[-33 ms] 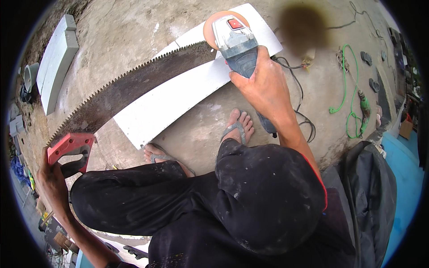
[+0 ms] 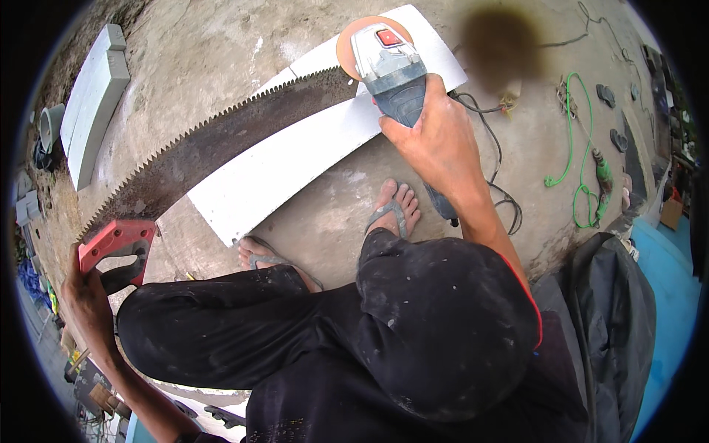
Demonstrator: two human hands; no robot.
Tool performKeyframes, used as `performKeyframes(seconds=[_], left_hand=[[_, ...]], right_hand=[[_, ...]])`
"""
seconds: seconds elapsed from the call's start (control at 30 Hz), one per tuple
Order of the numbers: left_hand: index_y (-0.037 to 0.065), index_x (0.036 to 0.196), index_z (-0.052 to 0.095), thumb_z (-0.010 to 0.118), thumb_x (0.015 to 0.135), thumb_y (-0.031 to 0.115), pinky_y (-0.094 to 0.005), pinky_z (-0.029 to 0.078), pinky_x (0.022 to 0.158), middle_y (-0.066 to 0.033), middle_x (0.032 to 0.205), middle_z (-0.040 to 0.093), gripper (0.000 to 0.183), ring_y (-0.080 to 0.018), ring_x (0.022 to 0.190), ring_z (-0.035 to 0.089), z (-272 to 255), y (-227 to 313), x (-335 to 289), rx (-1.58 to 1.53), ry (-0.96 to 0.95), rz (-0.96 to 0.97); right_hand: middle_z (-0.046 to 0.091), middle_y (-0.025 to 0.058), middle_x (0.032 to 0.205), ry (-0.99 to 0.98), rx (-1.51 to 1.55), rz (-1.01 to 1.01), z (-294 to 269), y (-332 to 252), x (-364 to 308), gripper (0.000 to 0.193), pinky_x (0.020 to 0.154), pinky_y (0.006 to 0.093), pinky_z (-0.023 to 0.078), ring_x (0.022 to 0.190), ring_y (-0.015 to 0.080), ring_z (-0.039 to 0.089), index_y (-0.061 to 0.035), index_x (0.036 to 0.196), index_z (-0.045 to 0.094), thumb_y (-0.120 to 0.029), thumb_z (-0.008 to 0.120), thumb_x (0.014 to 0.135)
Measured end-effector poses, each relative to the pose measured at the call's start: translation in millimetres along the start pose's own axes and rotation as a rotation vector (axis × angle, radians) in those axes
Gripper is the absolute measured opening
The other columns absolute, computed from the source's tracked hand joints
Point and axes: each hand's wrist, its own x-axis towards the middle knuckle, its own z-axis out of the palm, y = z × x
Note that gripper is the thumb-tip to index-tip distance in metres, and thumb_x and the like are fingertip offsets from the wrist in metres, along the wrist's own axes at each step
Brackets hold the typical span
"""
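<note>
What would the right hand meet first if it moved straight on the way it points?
Probably the saw blade: the right hand aims the grinder up-left at it. Depth is unclear.

I see a bare concrete floor [image 2: 221, 44], rough and stained. A long white board [image 2: 295, 159] lies flat on it, running from lower left to upper right. A white block [image 2: 92, 100] lies near the left edge, well apart from the board. To the right, a green cord [image 2: 572, 148] and a black cable [image 2: 495, 148] trail across the concrete, and sandals [image 2: 605, 94] lie farther off.
</note>
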Motion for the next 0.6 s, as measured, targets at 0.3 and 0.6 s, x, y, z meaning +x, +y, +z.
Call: performKeyframes(seconds=[0.3, 0.6], left_hand=[[-0.004, 0.147, 0.052, 0.052, 0.095, -0.004, -0.0331, 0.053, 0.067, -0.0178, 0.082, 0.075, 0.051, -0.0194, 0.072, 0.073, 4.0, -10.7, -2.4, -0.004, 0.026, -0.023], [-0.004, 0.145, 0.054, 0.053, 0.095, -0.007, -0.0340, 0.052, 0.065, -0.0161, 0.081, 0.071, 0.050, -0.0183, 0.071, 0.070, 6.1, -6.2, -3.3, -0.067, 0.027, -0.008]], right_hand=[[0.068, 0.0383, 0.084, -0.021, -0.040, 0.014, -3.5, -3.8, -0.3, 0.046, 0.076, 0.0515, 0.059, 0.082, 0.0501, 0.073, 0.0154, 0.103, 0.054, -0.019, 0.074, 0.079], [0.070, 0.0359, 0.088, -0.037, -0.133, 0.026, -2.0, -5.4, -3.7, 0.050, 0.077, 0.0512, 0.059, 0.084, 0.0487, 0.074, 0.0133, 0.108, 0.054, -0.021, 0.078, 0.081]])
